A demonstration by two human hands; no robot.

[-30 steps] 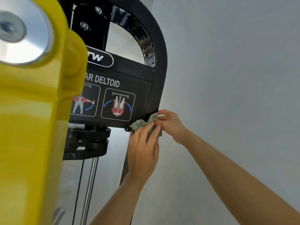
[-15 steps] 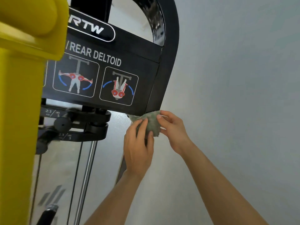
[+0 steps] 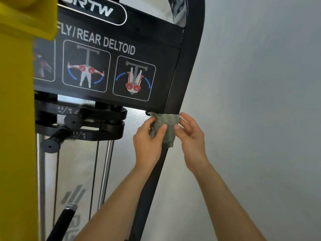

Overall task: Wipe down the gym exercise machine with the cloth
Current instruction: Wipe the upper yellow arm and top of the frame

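Your left hand [image 3: 149, 142] and right hand [image 3: 191, 136] pinch the cloth [image 3: 167, 125] round the black upright [image 3: 188, 66], likely to wipe its sides.

Soft even daylight, blurred yellow foreground [image 3: 15, 119], wide-angle edge bending.

There are two hands: the left hand [image 3: 149, 141] and the right hand [image 3: 191, 134]. There is one cloth [image 3: 166, 129]. The one black sign [image 3: 152, 40] has three pictures: the left picture [image 3: 44, 61], the middle picture [image 3: 86, 66] and the right picture [image 3: 134, 78]. There is one big yellow part [image 3: 15, 119]. There are two black knobs, the upper knob [image 3: 73, 121] and the lower knob [image 3: 50, 146]. There are two shiny poles [image 3: 107, 162] [image 3: 40, 171], two thin wires [image 3: 57, 180] [image 3: 94, 171] and one black handle [image 3: 64, 221].
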